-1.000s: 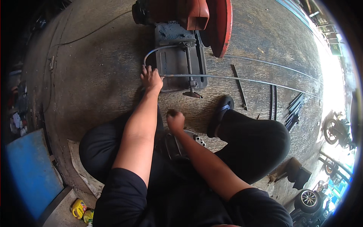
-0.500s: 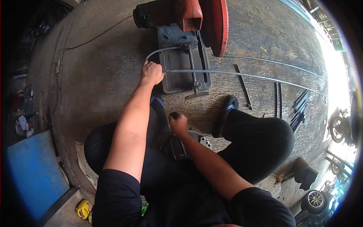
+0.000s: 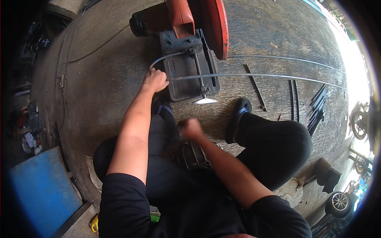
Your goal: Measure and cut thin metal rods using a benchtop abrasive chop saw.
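My left hand (image 3: 155, 80) is closed round a thin grey metal rod (image 3: 254, 74), at the left edge of a cut-off saw's base (image 3: 180, 89). From that fist, one length runs right across the base, and a curved length (image 3: 166, 56) bends up toward the saw's clamp (image 3: 198, 71); whether both are one rod is hidden by the hand. My right hand (image 3: 192, 129) is a blurred fist between my knees, with a dark end showing at its left side. What it holds cannot be made out. Below it sits a dark grey metal part (image 3: 192, 154).
The red saw head with its round guard (image 3: 220, 29) stands above the base. Another rod (image 3: 285, 58) lies beyond. Dark flat bars (image 3: 256, 88) and a bundle of metal pieces (image 3: 317, 105) lie on the floor at right. A blue panel (image 3: 45, 190) is at lower left.
The saw has shifted slightly left in the view. My right hand has moved a little right and is now blurred. My left hand keeps its grip on the rod.
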Demonstrator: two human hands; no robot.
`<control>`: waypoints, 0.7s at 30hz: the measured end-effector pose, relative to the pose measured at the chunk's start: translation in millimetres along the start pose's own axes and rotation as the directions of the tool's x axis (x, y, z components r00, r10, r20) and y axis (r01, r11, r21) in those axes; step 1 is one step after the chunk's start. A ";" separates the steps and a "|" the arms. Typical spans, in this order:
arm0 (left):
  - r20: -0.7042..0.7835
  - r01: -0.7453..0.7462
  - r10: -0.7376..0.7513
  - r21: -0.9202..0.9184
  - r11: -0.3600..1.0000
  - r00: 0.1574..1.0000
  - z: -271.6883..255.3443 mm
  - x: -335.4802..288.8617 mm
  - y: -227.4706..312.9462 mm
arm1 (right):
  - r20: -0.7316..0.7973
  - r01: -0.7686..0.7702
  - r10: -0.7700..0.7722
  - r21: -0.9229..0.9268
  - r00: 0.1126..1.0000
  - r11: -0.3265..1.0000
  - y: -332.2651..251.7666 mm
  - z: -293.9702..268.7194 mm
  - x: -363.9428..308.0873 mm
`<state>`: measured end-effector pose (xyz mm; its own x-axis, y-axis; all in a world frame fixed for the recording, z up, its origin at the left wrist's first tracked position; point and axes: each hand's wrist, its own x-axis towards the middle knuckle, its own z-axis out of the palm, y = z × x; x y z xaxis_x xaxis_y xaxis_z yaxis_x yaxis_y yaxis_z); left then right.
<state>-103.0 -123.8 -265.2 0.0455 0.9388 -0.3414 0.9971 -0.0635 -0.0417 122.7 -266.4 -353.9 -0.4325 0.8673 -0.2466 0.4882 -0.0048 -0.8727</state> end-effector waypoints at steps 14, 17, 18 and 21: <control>-0.602 -0.267 -0.784 -0.788 0.555 0.149 -105.8 6.1 23.9 | -0.030 -0.357 0.812 0.888 0.583 0.289 9.9 -34.9 62.6; -0.871 -0.643 -0.487 -0.339 0.687 -0.061 -178.5 14.7 74.7 | -0.619 -0.107 -0.003 -0.140 0.785 0.984 -9.1 -7.7 22.6; -0.918 -0.591 -0.384 -0.258 0.765 -0.096 -196.8 17.6 91.4 | -0.666 -0.048 -0.068 -0.153 0.743 0.987 -11.4 -2.2 14.7; -0.978 -0.454 -0.205 -0.197 0.869 0.031 -230.6 14.8 114.7 | -0.200 -0.264 0.253 -0.032 0.947 0.964 -12.2 12.1 7.5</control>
<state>26.0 -39.1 -58.5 -0.1437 0.3734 0.9165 0.8578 -0.4149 0.3035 104.3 -265.8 -350.2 -0.1341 0.9194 -0.3699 0.6093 -0.2178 -0.7625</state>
